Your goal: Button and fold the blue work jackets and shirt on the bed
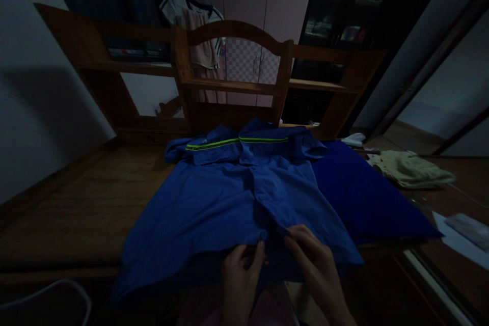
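A blue short-sleeved work shirt [206, 198] lies spread on the wooden surface, its collar end at the far side and its hem toward me. Yellow-green stripes run across its chest. Down the middle the front placket is joined higher up and parts near the hem. My left hand [242, 270] pinches the left front edge at the hem, beside what looks like a button. Between the fingers of my right hand [311, 260] is the right front edge, a little higher and apart from the left one.
Beneath the shirt's right side lies a dark blue cloth [367, 193]. A wooden shelf rack [233, 84] stands behind the shirt. Right of it are a pale green cloth [412, 168] and a white sheet [458, 242] with a packet. A white wall [42, 91] bounds the left.
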`<state>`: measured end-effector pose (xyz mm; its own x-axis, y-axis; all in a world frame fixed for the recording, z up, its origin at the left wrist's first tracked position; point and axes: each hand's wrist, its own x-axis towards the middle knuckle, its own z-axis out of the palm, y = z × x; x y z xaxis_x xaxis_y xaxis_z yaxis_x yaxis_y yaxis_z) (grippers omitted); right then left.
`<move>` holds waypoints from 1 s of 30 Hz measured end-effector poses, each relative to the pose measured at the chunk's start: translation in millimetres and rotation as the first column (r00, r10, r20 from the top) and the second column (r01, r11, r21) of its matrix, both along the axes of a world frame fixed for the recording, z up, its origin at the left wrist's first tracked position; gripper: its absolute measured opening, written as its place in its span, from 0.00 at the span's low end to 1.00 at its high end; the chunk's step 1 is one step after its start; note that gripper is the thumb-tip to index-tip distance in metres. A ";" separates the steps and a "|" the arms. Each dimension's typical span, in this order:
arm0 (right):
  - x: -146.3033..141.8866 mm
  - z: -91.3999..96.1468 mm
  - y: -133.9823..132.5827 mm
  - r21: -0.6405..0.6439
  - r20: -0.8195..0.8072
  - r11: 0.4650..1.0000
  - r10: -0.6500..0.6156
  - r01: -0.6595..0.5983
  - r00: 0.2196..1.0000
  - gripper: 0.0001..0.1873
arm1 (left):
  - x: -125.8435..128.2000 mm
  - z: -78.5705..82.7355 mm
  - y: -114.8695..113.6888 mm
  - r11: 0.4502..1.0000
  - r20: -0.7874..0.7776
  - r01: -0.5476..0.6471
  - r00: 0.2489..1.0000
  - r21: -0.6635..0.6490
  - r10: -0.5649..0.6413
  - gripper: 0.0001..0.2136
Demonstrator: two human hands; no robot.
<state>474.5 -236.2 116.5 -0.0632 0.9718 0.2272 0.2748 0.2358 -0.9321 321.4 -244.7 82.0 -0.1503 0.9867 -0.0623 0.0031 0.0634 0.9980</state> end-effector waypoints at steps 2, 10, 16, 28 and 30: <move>-4.0 -1.2 -1.6 0.004 0.000 0.998 0.056 -0.056 0.998 0.09 | 1.2 -2.6 -2.4 1.000 -0.044 -0.017 0.999 0.022 0.018 0.13; -15.9 -3.9 -5.5 0.087 0.069 0.992 0.089 -0.094 0.994 0.10 | 0.9 -7.1 -0.2 0.998 -0.117 -0.051 0.992 0.028 0.054 0.14; -13.8 -0.1 -2.1 -0.146 -0.100 0.974 0.162 -0.175 0.982 0.11 | 4.4 -9.0 -3.6 0.995 -0.218 -0.070 0.972 0.076 0.085 0.11; -14.1 1.6 -4.7 -0.124 0.045 0.988 0.097 -0.091 0.994 0.07 | 15.4 10.1 -22.3 0.969 -0.306 -0.130 0.932 0.211 0.192 0.14; -14.1 -0.1 -7.0 -0.018 0.157 0.997 0.075 -0.073 0.985 0.04 | 17.7 15.4 -22.7 0.979 -0.261 -0.152 0.947 0.138 0.184 0.15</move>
